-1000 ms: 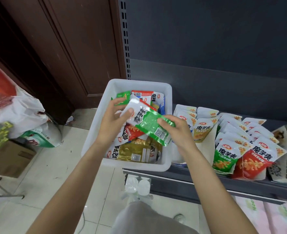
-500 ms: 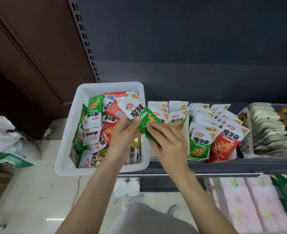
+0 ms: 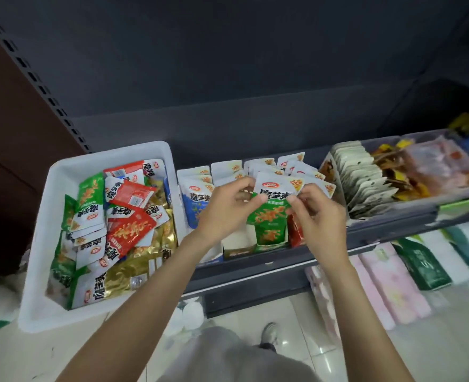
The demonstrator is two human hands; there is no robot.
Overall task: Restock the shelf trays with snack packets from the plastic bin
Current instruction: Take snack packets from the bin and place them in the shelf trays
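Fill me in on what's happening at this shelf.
A person is restocking snack packets. Both hands, the left hand and the right hand, pinch a green packet upright over the row of green packets in the shelf tray. It is not yet let go. The white plastic bin beside the tray holds a loose heap of green, red and gold packets.

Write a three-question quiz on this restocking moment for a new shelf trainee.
1. True or false: the green packet is held by both hands.
2. The white bin sits on which side of the shelf trays? A) left B) right
3. Fill in: the tray under the held packet shows ____ packets at its front.

Key: 1 true: left hand and right hand pinch it. 2 A. 3 green.
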